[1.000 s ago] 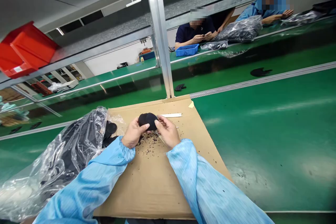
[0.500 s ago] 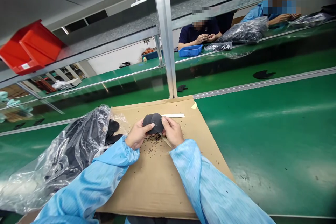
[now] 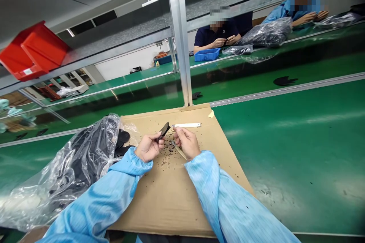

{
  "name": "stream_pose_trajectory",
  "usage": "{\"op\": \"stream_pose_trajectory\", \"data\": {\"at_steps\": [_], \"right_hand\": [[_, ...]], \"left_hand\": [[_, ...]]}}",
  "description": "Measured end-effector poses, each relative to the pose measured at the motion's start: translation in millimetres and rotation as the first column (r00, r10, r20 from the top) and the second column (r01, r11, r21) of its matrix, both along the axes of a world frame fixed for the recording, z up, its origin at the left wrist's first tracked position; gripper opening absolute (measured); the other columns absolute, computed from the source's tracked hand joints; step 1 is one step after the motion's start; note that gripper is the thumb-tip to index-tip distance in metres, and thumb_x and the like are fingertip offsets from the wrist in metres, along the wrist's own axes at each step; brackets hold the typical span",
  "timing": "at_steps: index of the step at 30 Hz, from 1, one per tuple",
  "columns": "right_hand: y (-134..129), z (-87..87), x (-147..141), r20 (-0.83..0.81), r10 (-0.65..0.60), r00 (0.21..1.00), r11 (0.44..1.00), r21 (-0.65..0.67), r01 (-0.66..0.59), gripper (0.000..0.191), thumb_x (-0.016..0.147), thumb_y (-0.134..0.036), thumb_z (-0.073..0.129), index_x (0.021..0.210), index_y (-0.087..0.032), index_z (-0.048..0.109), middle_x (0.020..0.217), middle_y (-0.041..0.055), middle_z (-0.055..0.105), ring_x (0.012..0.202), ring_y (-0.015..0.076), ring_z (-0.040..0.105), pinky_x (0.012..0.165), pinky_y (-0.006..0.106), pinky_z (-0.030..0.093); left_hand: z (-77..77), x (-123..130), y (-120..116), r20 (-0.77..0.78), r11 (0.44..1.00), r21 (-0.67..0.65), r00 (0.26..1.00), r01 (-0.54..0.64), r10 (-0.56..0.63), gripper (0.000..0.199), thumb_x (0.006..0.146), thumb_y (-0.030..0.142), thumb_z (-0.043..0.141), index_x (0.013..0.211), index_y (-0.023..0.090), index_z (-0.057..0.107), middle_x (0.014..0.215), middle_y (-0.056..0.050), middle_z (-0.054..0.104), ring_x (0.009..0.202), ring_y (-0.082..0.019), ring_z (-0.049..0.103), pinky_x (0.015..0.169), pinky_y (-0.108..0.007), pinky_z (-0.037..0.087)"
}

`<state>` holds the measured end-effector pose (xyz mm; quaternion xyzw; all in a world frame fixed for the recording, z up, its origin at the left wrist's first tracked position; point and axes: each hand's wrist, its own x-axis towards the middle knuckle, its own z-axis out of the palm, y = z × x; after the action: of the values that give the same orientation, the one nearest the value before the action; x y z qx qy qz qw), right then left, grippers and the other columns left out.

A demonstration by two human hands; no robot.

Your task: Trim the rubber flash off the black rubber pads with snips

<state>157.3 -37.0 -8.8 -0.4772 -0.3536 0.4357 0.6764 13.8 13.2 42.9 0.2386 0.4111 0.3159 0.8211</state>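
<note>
My left hand (image 3: 148,149) pinches a black foam pad (image 3: 164,130), seen nearly edge-on and tilted up from the fingertips. My right hand (image 3: 186,142) is a short gap to the right, its fingers closed on a small metal hand tool (image 3: 172,144) with a pale shank (image 3: 180,152). The tool's exact kind is hard to tell. Both hands hover over a cardboard sheet (image 3: 168,205) strewn with black crumbs (image 3: 167,152). A clear plastic bag (image 3: 71,171) of black pieces lies beyond my left forearm.
A white strip (image 3: 186,125) lies at the cardboard's far edge. Green workbench (image 3: 285,140) surrounds the sheet, and a metal upright (image 3: 179,38) rises behind it. Red bins (image 3: 34,51) sit on a shelf. Two co-workers (image 3: 219,34) sit across the far bench with bags and a blue tray (image 3: 207,54).
The black pad, earlier held broad face up between both hands, now turns edge-on in my left hand alone. My right hand has come away from it.
</note>
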Motion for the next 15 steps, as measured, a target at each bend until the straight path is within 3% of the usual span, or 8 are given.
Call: {"op": "stream_pose_trajectory", "data": {"at_steps": [6,10,15], "right_hand": [[-1,-1.1,-1,-0.036,0.073,0.997,0.994,0.083,-0.07,0.049,0.076,-0.058,0.06,0.094,-0.013,0.069,0.072,0.0027,0.06,0.05,0.0083,0.049,0.043,0.02,0.038],[-4,1.7,-4,0.02,0.172,0.985,0.973,0.155,-0.173,0.042,0.074,-0.046,0.066,0.103,-0.015,0.068,0.075,0.0032,0.064,0.054,0.0101,0.052,0.048,0.022,0.043],[-5,3.4,-6,0.123,0.143,0.982,0.974,0.156,-0.162,0.028,0.075,-0.038,0.065,0.087,-0.014,0.07,0.074,0.0043,0.067,0.06,0.0136,0.058,0.055,0.025,0.048]], "left_hand": [[0.0,-2,-7,0.096,0.999,-0.044,0.995,0.029,-0.024,0.018,0.091,0.01,0.037,0.093,0.008,0.054,0.061,-0.003,0.052,0.042,-0.006,0.044,0.039,-0.015,0.037],[-4.1,-3,-18,0.208,0.99,-0.128,0.978,0.064,-0.036,0.024,0.093,0.015,0.03,0.086,0.008,0.053,0.058,-0.001,0.047,0.039,-0.005,0.042,0.037,-0.015,0.035],[-15.9,-1,-36,0.313,0.97,-0.195,0.946,0.148,-0.081,0.03,0.095,0.023,0.03,0.082,0.009,0.053,0.059,0.0,0.046,0.038,-0.005,0.041,0.036,-0.015,0.033]]}}
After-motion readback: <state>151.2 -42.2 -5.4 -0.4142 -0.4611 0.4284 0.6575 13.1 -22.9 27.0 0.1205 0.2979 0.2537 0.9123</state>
